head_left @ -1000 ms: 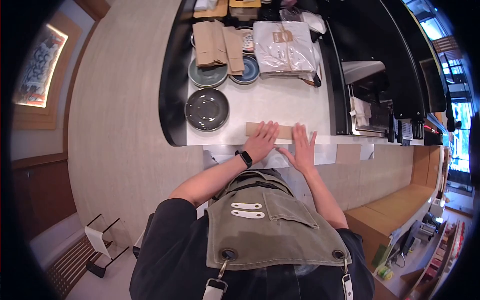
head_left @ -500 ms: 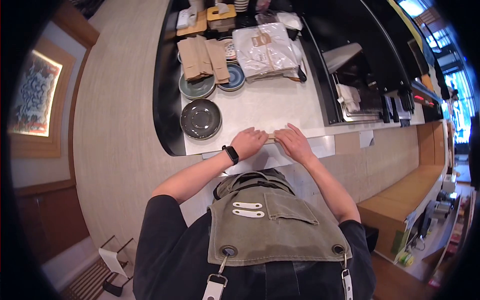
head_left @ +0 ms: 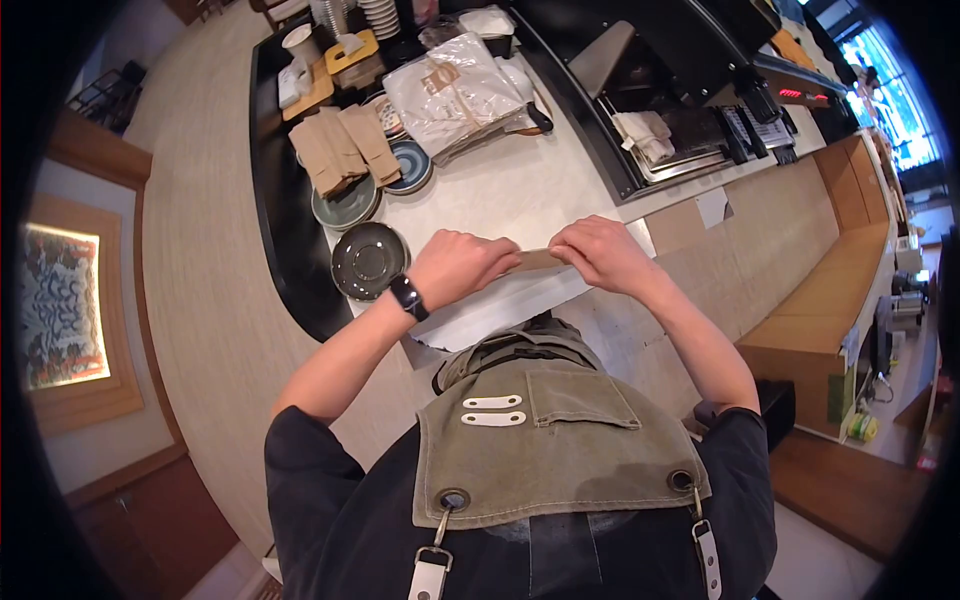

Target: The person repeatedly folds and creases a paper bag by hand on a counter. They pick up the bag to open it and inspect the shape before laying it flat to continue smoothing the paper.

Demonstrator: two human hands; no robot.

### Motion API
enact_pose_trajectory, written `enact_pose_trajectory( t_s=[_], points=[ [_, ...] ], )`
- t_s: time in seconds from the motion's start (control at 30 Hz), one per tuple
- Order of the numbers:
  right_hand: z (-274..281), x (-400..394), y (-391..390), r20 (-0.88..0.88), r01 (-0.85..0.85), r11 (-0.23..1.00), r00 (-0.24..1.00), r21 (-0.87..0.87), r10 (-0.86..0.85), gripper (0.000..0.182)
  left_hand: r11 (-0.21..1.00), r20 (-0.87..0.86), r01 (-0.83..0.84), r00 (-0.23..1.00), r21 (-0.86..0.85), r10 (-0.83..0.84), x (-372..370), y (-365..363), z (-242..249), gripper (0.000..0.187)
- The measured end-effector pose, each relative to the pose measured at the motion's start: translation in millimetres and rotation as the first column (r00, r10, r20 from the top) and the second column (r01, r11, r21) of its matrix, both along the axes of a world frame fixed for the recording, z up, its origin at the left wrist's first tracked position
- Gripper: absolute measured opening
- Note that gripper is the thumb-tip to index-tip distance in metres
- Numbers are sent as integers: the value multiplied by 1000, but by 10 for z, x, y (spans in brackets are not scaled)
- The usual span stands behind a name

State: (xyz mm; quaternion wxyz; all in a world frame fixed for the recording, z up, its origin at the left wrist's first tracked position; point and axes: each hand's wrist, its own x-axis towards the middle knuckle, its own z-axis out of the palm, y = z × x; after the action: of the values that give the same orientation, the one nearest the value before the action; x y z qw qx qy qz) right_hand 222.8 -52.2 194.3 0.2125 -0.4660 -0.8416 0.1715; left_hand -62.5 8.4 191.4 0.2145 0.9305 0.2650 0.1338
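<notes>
Between my two hands, at the counter's front edge, is a strip of brown paper (head_left: 536, 261). My left hand (head_left: 462, 264) pinches its left end, with a dark watch (head_left: 408, 296) on that wrist. The right end is pinched by my right hand (head_left: 606, 255), fingers curled and thumb pressed in. Most of the paper is hidden by the fingers. To the left of my left hand sits a glossy dark saucer (head_left: 369, 258). Behind it, folded brown papers (head_left: 335, 152) lie on a stack of green-grey (head_left: 343, 208) and blue plates (head_left: 412, 168).
A clear plastic-wrapped white packet (head_left: 450, 92) lies further back on the white counter (head_left: 500, 200). To the right stands a black machine (head_left: 650, 75) with a folded cloth (head_left: 643, 135) by it. A brown wooden box-like unit (head_left: 800, 330) is at the right.
My view has turned and shifted. My hands are somewhat further apart, and more of the brown paper strip shows between them.
</notes>
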Motion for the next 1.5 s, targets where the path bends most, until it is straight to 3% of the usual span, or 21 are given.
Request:
enact_pose_trajectory(
  t_s=[0.03,0.1,0.17,0.2,0.27,0.3,0.33,0.37,0.43,0.53,0.63,0.9,1.0,1.07,1.13,1.2,1.27,1.3,1.43,1.5],
  points=[
    [82,54,-24,9,42,997,999,-72,-41,16,999,30,5,1000,-38,-4,-65,34,62,24],
    [243,164,-78,-20,143,945,988,-294,-155,20,960,-21,-51,999,-276,47,-206,148,263,25],
    [367,245,-96,-77,205,793,950,-574,-301,23,805,166,-90,960,-587,228,-333,261,235,29],
    [307,247,-109,-196,185,787,912,-589,-361,25,707,217,-78,923,-703,318,-397,340,132,41],
    [4,204,-189,-415,131,782,787,-610,-456,27,551,430,52,687,-833,585,-269,350,-12,51],
    [-109,135,-198,-462,154,787,736,-597,-495,27,481,481,148,523,-864,704,-172,353,-131,56],
    [-219,26,-186,-508,176,792,682,-585,-526,27,399,589,455,428,-796,686,-59,386,-480,67],
    [-337,-80,-172,-549,195,795,628,-575,-552,27,327,559,534,359,-780,748,133,285,-643,66],
    [-528,-268,-153,-593,162,764,538,-625,-599,26,289,594,603,398,-744,699,404,146,-623,64],
    [-611,-503,-158,-610,152,761,510,-630,-607,27,242,452,489,375,-838,809,568,140,-523,60],
    [-676,-671,-188,-657,27,723,397,-690,-641,33,266,431,467,290,-843,854,515,198,-498,58],
    [-896,-917,-100,-664,-171,668,432,-724,-610,39,301,394,388,185,-871,900,173,373,-693,54],
    [-846,-990,15,-666,-191,661,436,-725,-605,40,375,463,355,204,-856,863,-32,689,-603,69],
    [-785,-1010,55,-667,-168,675,444,-718,-599,39,425,511,340,225,-839,829,-252,1123,-471,65],
    [-761,-960,42,-635,-124,671,482,-731,-604,39,401,484,281,364,-872,796,-696,1963,-374,55],
    [-822,-891,-67,-592,-73,660,522,-748,-614,38,424,380,-97,299,-900,875,-1059,2448,-588,46],
    [-976,-737,-212,-542,-11,648,558,-762,-628,37,350,273,-686,223,-638,936,-1117,2230,-134,45],
    [-1062,-648,-300,-528,21,643,550,-766,-647,36,452,570,-592,-14,-667,822,-1150,2275,-493,54],
    [-1337,-323,-777,-455,132,570,469,-811,-757,36,493,573,-503,-4,-709,820,-849,1355,-770,47],
    [-1405,-240,-906,-419,182,532,431,-827,-799,36,503,517,-368,66,-782,853,-533,781,-981,40]
  ],
)
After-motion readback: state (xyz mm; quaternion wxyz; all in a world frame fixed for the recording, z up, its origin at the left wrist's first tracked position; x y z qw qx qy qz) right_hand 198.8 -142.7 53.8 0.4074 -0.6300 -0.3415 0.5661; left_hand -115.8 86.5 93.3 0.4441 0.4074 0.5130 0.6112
